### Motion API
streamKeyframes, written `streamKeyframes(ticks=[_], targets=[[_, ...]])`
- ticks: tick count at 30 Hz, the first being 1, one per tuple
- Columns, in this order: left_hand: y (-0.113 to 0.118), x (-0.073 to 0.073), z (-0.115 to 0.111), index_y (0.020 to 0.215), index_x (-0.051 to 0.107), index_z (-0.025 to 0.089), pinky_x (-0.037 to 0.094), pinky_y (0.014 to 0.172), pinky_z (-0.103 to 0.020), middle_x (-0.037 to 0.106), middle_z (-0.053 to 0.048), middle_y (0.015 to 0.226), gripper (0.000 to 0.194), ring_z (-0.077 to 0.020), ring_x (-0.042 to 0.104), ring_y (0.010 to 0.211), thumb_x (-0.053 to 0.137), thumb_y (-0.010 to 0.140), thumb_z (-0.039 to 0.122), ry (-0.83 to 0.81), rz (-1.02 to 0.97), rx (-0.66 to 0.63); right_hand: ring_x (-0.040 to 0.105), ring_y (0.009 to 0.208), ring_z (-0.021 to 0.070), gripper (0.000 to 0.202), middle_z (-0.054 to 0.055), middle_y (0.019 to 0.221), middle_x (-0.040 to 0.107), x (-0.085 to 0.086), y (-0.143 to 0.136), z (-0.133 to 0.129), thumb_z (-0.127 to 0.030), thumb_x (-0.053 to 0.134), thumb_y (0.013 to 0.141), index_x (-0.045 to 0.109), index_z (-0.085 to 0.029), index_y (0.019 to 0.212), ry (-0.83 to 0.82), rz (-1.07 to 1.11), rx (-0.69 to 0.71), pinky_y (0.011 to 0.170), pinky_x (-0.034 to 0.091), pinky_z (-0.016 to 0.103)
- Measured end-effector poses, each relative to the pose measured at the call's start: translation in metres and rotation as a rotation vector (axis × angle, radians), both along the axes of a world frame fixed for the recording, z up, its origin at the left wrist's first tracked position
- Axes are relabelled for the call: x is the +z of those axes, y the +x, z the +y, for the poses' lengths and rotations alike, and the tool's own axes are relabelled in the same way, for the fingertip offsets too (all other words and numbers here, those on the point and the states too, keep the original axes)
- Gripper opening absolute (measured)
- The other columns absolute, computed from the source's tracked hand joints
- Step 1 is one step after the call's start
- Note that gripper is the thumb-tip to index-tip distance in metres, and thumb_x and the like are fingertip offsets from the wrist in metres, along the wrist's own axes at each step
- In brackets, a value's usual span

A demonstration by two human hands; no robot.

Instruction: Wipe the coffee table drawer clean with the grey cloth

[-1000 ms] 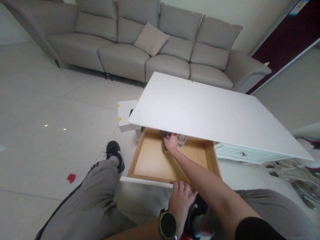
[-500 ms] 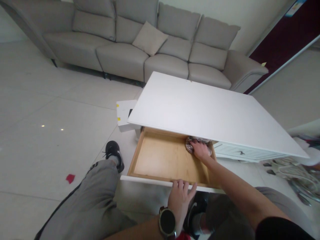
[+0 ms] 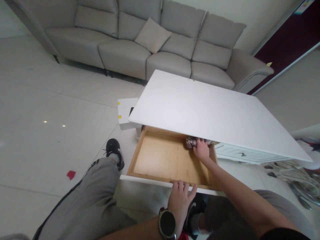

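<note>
A wooden drawer [image 3: 160,156] stands pulled out from under a white table [image 3: 207,110]. My left hand [image 3: 180,196], with a watch on its wrist, has its fingers hooked over the drawer's white front edge. At the drawer's back right corner, my right hand [image 3: 201,150] lies on a patterned cloth bundle [image 3: 191,142], its fingertips close under the tabletop edge. Part of the bundle is hidden by the hand and the tabletop.
A grey sofa [image 3: 125,53] with a beige cushion [image 3: 153,36] is behind the table. A white box [image 3: 126,113] sits at the table's left end. Beside my left foot lies a red scrap [image 3: 71,175]. Coiled cables [image 3: 292,175] are on the right floor.
My right hand has moved slightly back in the drawer, and the cloth bundle now sits further back, more under the tabletop. My left hand has stayed on the drawer front.
</note>
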State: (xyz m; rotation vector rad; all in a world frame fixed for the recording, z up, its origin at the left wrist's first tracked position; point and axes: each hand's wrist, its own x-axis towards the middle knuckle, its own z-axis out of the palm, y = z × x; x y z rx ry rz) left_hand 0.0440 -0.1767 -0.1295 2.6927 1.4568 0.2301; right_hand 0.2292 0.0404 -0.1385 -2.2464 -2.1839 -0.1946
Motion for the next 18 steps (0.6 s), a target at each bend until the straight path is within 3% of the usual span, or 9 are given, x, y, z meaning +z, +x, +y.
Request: streamKeyframes(ticks=[3, 6, 12, 15, 18], targets=[[0.001, 0.0, 0.0, 0.146, 0.05, 0.038, 0.042, 0.08, -0.044, 0.061, -0.008, 0.104, 0.048, -0.0238, 0.053, 0.092, 0.053, 0.099, 0.032, -0.003, 0.016, 0.009, 0.047, 0.127, 0.0392, 0.056, 0.022, 0.137, 0.057, -0.002, -0.036, 0.014, -0.025, 0.058, 0.087, 0.052, -0.016, 0.142, -0.06, 0.05, 0.031, 0.091, 0.047, 0.044], [0.002, 0.002, 0.0, 0.147, 0.049, 0.039, 0.042, 0.082, -0.046, 0.061, -0.008, 0.107, 0.048, -0.0252, 0.053, 0.094, 0.052, 0.099, 0.033, -0.01, 0.046, 0.011, 0.055, 0.119, 0.036, 0.051, 0.017, 0.133, 0.062, -0.002, -0.078, 0.027, -0.026, 0.059, 0.088, 0.055, -0.022, 0.139, -0.108, 0.069, 0.109, 0.088, 0.049, 0.043], [0.003, 0.008, 0.0, 0.148, 0.048, 0.043, 0.042, 0.083, -0.047, 0.062, -0.009, 0.107, 0.048, -0.0259, 0.053, 0.095, 0.047, 0.101, 0.034, -0.078, 0.111, 0.0, 0.056, 0.122, 0.0328, 0.059, 0.015, 0.144, 0.055, 0.01, -0.176, 0.038, -0.028, 0.051, 0.093, 0.043, -0.027, 0.151, -0.233, 0.094, 0.337, 0.092, 0.053, 0.042], [0.005, 0.01, 0.0, 0.141, 0.056, 0.045, 0.041, 0.085, -0.049, 0.062, -0.009, 0.11, 0.042, -0.0282, 0.053, 0.1, 0.046, 0.101, 0.035, -0.117, 0.124, -0.022, 0.056, 0.123, 0.031, 0.055, 0.013, 0.146, 0.053, 0.016, -0.221, 0.041, -0.027, 0.047, 0.095, 0.042, -0.03, 0.15, -0.28, 0.092, 0.448, 0.092, 0.054, 0.041], [0.007, 0.011, 0.0, 0.13, 0.065, 0.043, 0.039, 0.091, -0.055, 0.061, -0.009, 0.122, 0.036, -0.0326, 0.05, 0.111, 0.046, 0.101, 0.037, -0.134, 0.151, -0.026, 0.056, 0.12, 0.0296, 0.049, 0.011, 0.142, 0.055, 0.017, -0.248, 0.044, -0.025, 0.043, 0.097, 0.046, -0.032, 0.146, -0.282, 0.1, 0.507, 0.089, 0.055, 0.04]])
